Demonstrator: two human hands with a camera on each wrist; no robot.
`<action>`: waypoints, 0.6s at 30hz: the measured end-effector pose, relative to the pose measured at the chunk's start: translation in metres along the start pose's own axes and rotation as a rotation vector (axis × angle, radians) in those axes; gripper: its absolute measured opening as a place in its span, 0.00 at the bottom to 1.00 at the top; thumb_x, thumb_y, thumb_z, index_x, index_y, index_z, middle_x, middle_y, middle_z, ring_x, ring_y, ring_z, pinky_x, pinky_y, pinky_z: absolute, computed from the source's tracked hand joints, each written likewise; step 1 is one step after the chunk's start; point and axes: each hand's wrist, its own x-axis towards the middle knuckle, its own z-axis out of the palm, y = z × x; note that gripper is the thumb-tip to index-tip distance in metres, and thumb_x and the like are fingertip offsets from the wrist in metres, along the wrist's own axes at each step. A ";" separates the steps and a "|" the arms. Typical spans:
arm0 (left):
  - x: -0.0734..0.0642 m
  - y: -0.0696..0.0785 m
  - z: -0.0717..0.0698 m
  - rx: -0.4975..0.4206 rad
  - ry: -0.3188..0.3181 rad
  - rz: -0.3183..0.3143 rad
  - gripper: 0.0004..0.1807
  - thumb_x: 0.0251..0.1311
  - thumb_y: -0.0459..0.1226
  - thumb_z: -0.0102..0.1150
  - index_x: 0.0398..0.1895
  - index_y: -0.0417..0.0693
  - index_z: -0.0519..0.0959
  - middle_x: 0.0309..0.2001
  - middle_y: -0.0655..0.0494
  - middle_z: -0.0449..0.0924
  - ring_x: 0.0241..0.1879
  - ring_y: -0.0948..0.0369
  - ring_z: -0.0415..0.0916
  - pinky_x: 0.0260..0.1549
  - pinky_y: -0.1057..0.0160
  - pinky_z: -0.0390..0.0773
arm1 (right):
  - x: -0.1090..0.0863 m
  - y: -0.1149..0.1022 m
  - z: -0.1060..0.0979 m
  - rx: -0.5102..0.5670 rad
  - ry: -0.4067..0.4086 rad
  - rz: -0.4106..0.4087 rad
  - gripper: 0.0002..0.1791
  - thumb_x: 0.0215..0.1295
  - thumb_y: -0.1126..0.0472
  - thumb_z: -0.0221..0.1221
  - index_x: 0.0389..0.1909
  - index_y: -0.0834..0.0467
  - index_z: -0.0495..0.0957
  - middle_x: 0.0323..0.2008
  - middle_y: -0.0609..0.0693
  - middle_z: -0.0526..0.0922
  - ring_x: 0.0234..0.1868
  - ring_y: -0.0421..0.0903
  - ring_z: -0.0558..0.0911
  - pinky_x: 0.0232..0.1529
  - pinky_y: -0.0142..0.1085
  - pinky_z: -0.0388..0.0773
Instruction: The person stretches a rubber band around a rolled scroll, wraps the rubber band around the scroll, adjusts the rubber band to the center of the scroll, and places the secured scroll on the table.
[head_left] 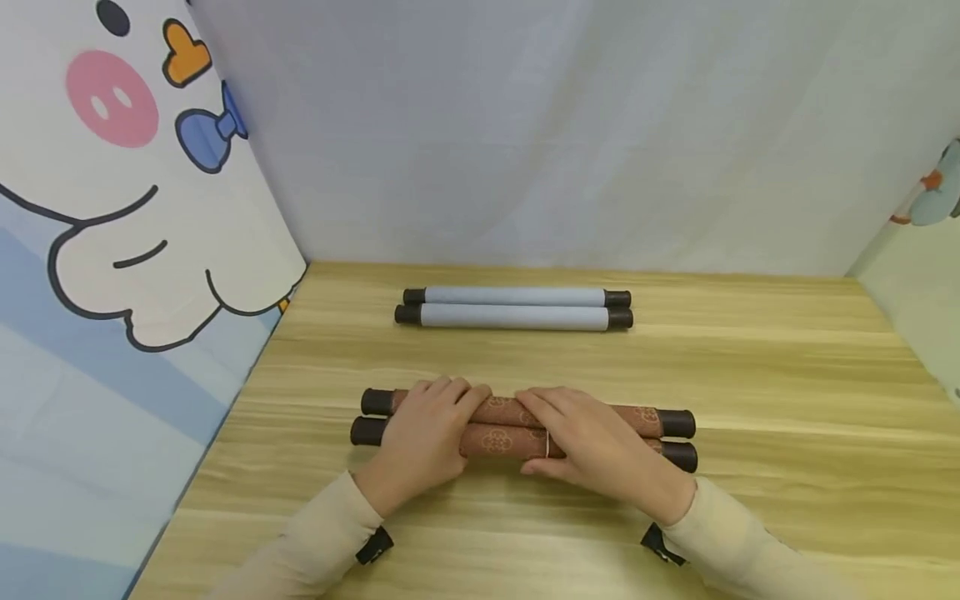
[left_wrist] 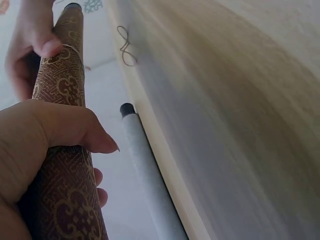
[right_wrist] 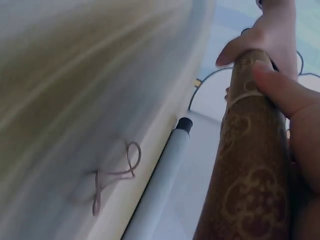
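Observation:
A brown scroll (head_left: 495, 442) with gold cloud-like patterns is rolled up as two parallel rolls with dark end knobs. My left hand (head_left: 429, 437) grips it left of the middle, fingers over the far roll and thumb on the near side. Right of the middle, my right hand (head_left: 596, 446) grips the same scroll. A thin pale band (head_left: 547, 444) runs around the rolls right beside the right hand. In the right wrist view, the right thumb (right_wrist: 285, 90) lies along the patterned surface close to that band. Fingers under the scroll are mostly hidden.
Behind the brown scroll lies a pale blue-grey scroll (head_left: 517, 317), also two rolls with dark knobs, on the wooden table (head_left: 765, 358). A thin looped cord (right_wrist: 115, 174) shows on the table in both wrist views. Cloth with a cartoon print (head_left: 142, 250) stands at the left.

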 end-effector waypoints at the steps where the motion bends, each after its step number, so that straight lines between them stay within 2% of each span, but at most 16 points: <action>1: 0.000 0.000 0.001 0.002 -0.004 -0.005 0.42 0.32 0.40 0.78 0.60 0.50 0.75 0.47 0.56 0.82 0.46 0.56 0.79 0.50 0.52 0.79 | 0.001 -0.001 0.000 0.016 -0.002 0.007 0.50 0.53 0.35 0.67 0.70 0.61 0.66 0.63 0.55 0.77 0.61 0.51 0.79 0.63 0.45 0.76; 5: -0.003 -0.006 0.000 0.014 -0.001 -0.044 0.45 0.29 0.43 0.81 0.60 0.52 0.76 0.47 0.57 0.82 0.48 0.57 0.79 0.52 0.54 0.78 | -0.004 0.005 -0.006 0.029 -0.023 0.065 0.54 0.49 0.36 0.70 0.72 0.60 0.64 0.65 0.55 0.75 0.63 0.53 0.78 0.64 0.47 0.75; 9: -0.006 -0.012 -0.004 0.021 0.017 -0.038 0.45 0.29 0.43 0.81 0.60 0.52 0.76 0.47 0.57 0.82 0.48 0.56 0.80 0.51 0.53 0.78 | -0.008 0.009 -0.008 -0.012 -0.024 0.077 0.48 0.50 0.38 0.71 0.67 0.61 0.69 0.60 0.55 0.80 0.59 0.53 0.80 0.63 0.48 0.76; 15: 0.000 0.001 -0.005 0.013 0.036 -0.002 0.42 0.31 0.40 0.78 0.59 0.51 0.76 0.46 0.57 0.82 0.47 0.57 0.80 0.50 0.53 0.79 | 0.007 -0.005 -0.005 -0.030 0.001 0.024 0.46 0.49 0.39 0.71 0.64 0.62 0.72 0.56 0.55 0.83 0.56 0.52 0.82 0.61 0.46 0.77; 18: 0.002 0.001 -0.004 0.012 0.033 -0.011 0.42 0.31 0.41 0.78 0.60 0.51 0.76 0.46 0.56 0.82 0.48 0.56 0.80 0.51 0.54 0.79 | 0.006 -0.004 -0.007 -0.004 0.008 0.048 0.50 0.48 0.36 0.71 0.67 0.61 0.70 0.58 0.55 0.81 0.58 0.52 0.81 0.62 0.47 0.77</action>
